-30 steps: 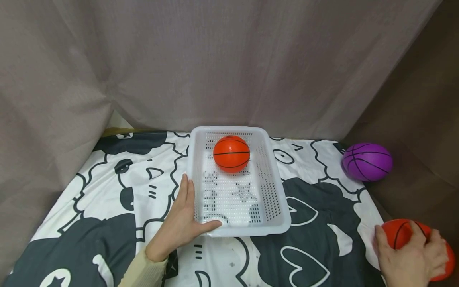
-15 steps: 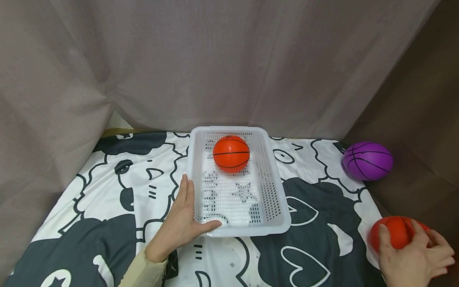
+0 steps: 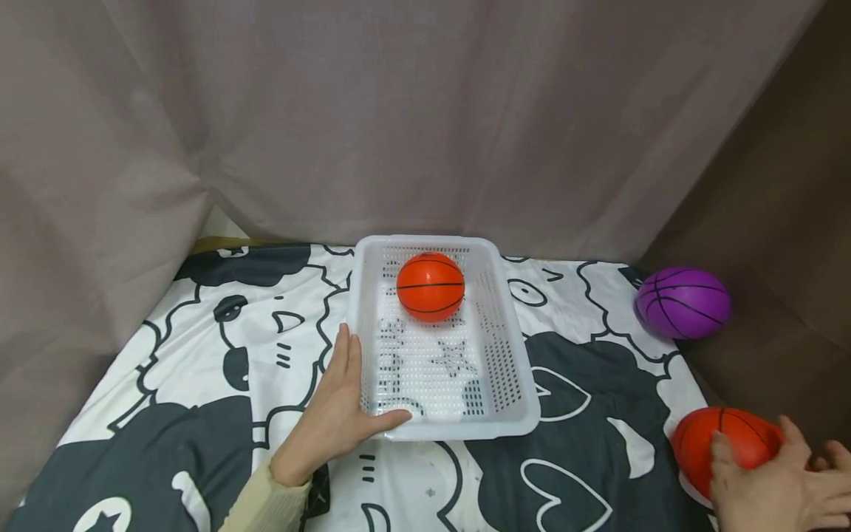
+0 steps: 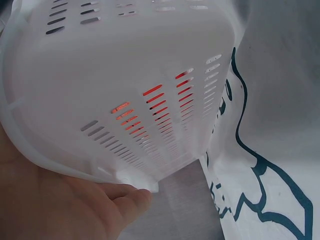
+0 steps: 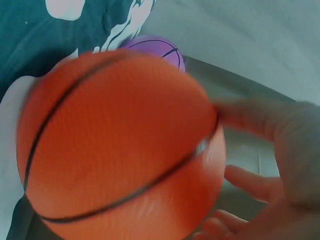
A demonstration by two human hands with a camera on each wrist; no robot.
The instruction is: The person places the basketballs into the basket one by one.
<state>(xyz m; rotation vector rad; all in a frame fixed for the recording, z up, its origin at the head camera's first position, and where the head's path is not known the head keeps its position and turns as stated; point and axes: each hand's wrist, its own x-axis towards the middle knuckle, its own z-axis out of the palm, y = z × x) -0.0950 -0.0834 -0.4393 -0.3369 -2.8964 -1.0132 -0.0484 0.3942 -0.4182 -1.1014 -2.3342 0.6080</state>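
A white perforated plastic basket [image 3: 465, 430] stands mid-view with a small orange toy basketball [image 3: 431, 287] near its far end. My left hand [image 3: 339, 410] rests along its left side, fingers straight and thumb laid at the near rim. In the left wrist view, fingertips [image 4: 137, 200] lie right at the rim, and orange shows through the slots. At the lower right, a second orange basketball [image 3: 725, 443] lies by the cloth's right edge. My right hand [image 3: 778, 484] is spread beside its right side, thumb overlapping it in the head view, fingers extended rather than wrapped round it.
A purple basketball [image 3: 682, 303] sits farther back at the right edge. Patterned black-and-white cloth [image 3: 279, 318] covers the surface. A grey-brown curtain [image 3: 425, 125] hangs behind, and darker fabric [image 3: 784, 295] hangs on the right.
The right-hand orange basketball has shifted left, and my right hand's fingers have come off its top and spread to the right. The left hand and basket stay put.
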